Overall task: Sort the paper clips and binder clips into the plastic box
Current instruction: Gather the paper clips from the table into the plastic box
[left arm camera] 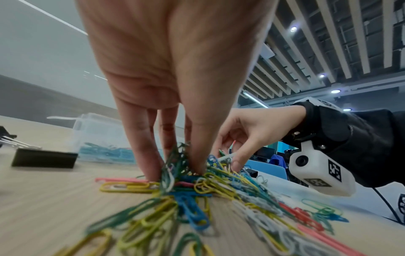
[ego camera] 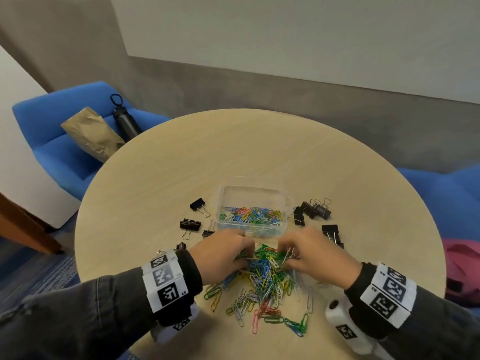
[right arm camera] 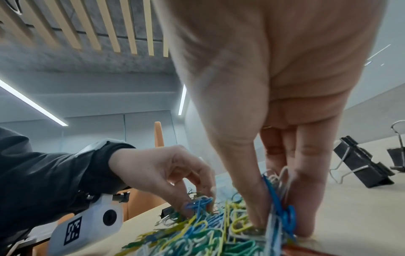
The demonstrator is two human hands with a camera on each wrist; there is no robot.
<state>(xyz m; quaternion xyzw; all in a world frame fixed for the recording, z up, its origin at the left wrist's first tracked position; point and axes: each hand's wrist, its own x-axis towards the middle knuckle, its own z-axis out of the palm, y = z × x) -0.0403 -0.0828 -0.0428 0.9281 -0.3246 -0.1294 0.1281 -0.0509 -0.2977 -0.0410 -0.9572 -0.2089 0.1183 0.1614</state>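
Note:
A heap of coloured paper clips [ego camera: 262, 284] lies on the round table [ego camera: 161, 178] in front of me. My left hand [ego camera: 235, 252] [left arm camera: 177, 161] pinches a bunch of green clips at the heap's far left. My right hand [ego camera: 292, 252] [right arm camera: 276, 207] pinches a bunch of white and blue clips at its far right. Just beyond both hands stands the clear plastic box [ego camera: 253, 211] [left arm camera: 96, 136], partly filled with paper clips. Black binder clips lie left of the box [ego camera: 191, 224] [left arm camera: 43, 157] and right of it [ego camera: 313, 210] [right arm camera: 359, 168].
A blue chair [ego camera: 59, 141] behind the table holds a brown paper bag [ego camera: 91, 133] and a black bottle [ego camera: 124, 120]. A pink bag [ego camera: 461, 266] sits past the table's right edge. The far half of the table is bare wood.

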